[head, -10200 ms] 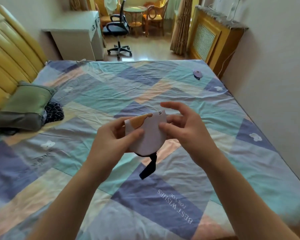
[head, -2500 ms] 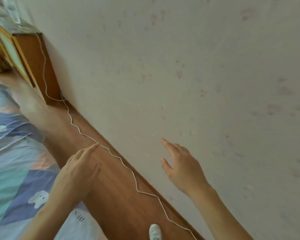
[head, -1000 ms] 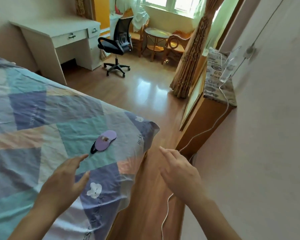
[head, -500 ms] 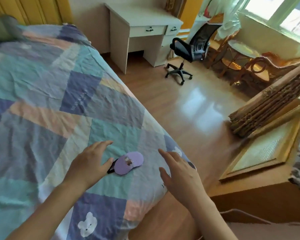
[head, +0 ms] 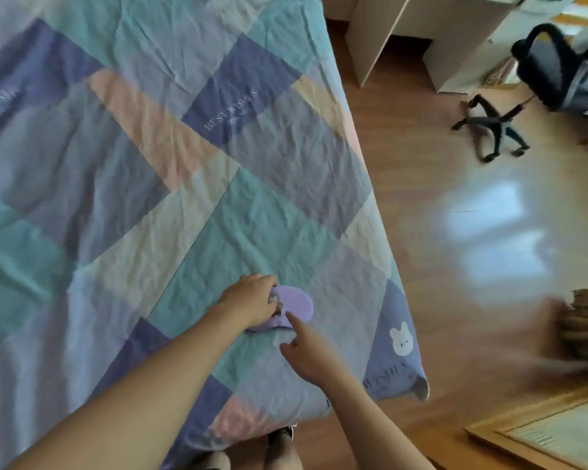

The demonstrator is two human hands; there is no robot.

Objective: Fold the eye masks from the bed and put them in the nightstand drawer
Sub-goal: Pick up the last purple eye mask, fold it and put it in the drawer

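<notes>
A purple eye mask [head: 297, 304] lies flat on the patchwork bedspread [head: 157, 184], near the bed's foot corner. My left hand [head: 252, 301] rests on the mask's left end, fingers curled over it and hiding that part. My right hand [head: 308, 351] is just below the mask, its index finger stretched out and touching the mask's lower edge. The nightstand and its drawer are out of view.
The bed's corner [head: 418, 388] overhangs a wooden floor [head: 455, 232]. A black swivel chair [head: 540, 83] and a white desk [head: 421, 35] stand at the top right. A wooden cabinet edge [head: 537, 435] sits at the bottom right. My feet [head: 279, 446] stand against the bed's end.
The view has dropped down onto the bed corner. Both hands have reached forward: the left has come down on the purple mask, the right now touches it with one finger.
</notes>
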